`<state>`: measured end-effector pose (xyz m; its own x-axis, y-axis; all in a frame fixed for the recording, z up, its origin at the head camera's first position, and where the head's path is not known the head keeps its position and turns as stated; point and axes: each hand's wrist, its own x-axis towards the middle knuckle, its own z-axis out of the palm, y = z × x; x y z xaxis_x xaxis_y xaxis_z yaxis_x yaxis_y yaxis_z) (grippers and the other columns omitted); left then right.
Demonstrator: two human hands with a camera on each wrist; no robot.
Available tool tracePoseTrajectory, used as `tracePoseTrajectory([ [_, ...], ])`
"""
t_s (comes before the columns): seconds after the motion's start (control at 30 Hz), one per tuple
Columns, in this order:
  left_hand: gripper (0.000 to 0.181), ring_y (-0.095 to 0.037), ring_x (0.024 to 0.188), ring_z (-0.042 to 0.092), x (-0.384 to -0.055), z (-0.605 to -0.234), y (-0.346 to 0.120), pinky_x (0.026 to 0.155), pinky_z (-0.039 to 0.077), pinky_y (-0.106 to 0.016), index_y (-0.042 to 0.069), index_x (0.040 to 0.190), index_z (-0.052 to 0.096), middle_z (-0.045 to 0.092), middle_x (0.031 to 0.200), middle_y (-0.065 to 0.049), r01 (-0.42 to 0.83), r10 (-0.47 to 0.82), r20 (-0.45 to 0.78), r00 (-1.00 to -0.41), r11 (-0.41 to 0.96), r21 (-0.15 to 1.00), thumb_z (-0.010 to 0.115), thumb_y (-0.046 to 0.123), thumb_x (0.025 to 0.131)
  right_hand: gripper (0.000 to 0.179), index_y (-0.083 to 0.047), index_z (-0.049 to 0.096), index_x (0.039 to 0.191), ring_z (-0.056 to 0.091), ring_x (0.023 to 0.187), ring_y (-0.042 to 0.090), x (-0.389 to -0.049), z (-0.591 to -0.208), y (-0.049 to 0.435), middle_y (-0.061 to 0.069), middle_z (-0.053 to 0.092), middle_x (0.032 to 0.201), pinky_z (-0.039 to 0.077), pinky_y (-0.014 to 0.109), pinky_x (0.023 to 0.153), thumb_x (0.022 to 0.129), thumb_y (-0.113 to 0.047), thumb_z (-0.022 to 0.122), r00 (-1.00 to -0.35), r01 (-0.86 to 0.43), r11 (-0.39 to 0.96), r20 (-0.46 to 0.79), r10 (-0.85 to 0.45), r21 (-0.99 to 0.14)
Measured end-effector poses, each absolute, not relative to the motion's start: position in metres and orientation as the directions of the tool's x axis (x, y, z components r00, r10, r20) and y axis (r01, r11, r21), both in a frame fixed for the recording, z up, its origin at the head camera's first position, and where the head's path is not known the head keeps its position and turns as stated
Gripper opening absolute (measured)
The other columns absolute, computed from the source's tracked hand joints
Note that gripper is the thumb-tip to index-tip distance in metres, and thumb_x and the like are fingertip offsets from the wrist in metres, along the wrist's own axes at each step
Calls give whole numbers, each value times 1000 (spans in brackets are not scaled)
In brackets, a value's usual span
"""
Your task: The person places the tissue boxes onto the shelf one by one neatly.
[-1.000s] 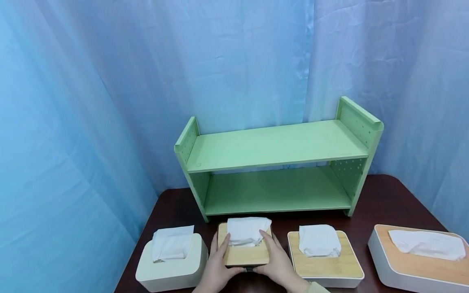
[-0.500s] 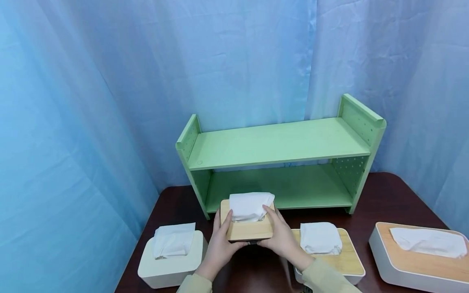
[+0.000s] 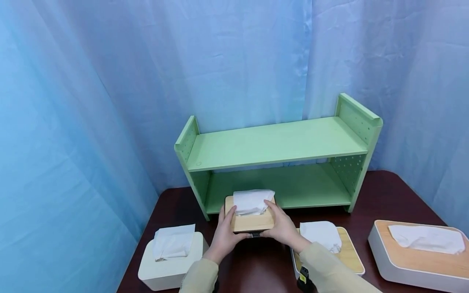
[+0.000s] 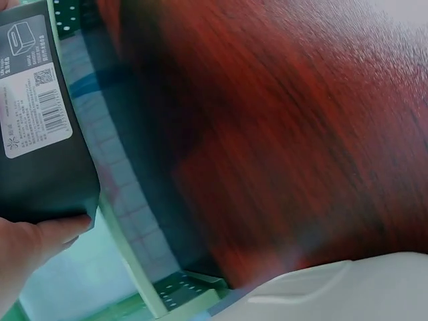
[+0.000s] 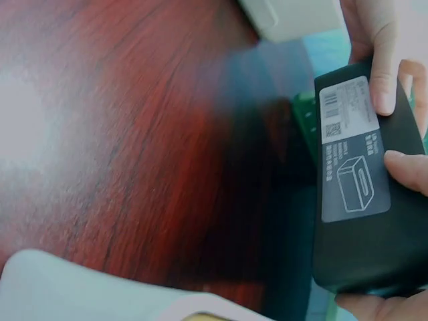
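Observation:
In the head view my left hand (image 3: 225,236) and right hand (image 3: 283,228) grip a small tissue box (image 3: 253,224) from both sides, thumbs along its near face. The box has a light wooden lid, and a white tissue (image 3: 253,202) sticks out on top. It is held up off the table, just in front of the green shelf's lower level. In the right wrist view its side is black (image 5: 361,247) and bears a printed label (image 5: 351,147). Fingers of the left hand (image 4: 40,244) wrap the black box's corner in the left wrist view.
A two-level green shelf (image 3: 278,144) stands at the back of the dark red-brown table (image 3: 256,268). A white tissue box (image 3: 172,270) sits at left. To the right are a wood-topped tissue box (image 3: 349,256) and a longer one (image 3: 421,260). Blue curtains (image 3: 238,61) hang behind.
Both hands have raised the small tissue box from between the other boxes and carried it forward toward the shelf. Over the last half second it moved slightly farther forward.

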<state>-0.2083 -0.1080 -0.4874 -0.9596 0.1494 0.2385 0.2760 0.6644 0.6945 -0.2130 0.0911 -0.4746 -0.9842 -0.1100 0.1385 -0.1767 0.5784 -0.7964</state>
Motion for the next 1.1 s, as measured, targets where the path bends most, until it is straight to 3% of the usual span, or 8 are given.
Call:
tracePoseTrajectory([
  [0.4,95,-42,133,35,-215,-494,-105,97,44,-46,4,143,38,16,151,-30,258,122,239,-963,658,707,88,25,65,101,-10,41,142,55,96,29,-222,-481,92,26,45,136,47,37,74,54,-2,89,-986,-163,568,116,-119,-807],
  [0.6,96,-44,133,33,-215,-495,-104,98,43,-47,6,144,37,16,150,-33,214,94,203,-975,654,725,88,25,65,100,-8,40,142,55,103,32,-225,-481,93,25,44,138,48,40,80,55,1,88,-982,-174,566,102,-156,-806],
  [0.87,97,-45,134,31,-222,-488,-108,100,41,-49,6,145,38,17,149,-34,201,98,180,-979,637,744,88,28,65,98,-5,36,144,55,99,28,-232,-477,94,24,43,141,47,38,81,60,3,84,-982,-161,555,75,-174,-816],
  [1.1,91,-45,132,35,-231,-483,-112,99,42,-49,1,142,41,22,147,-36,227,102,216,-971,673,704,86,28,68,90,-7,41,142,53,112,37,-240,-475,88,26,44,139,46,47,89,64,3,82,-984,-165,560,95,-152,-812],
])
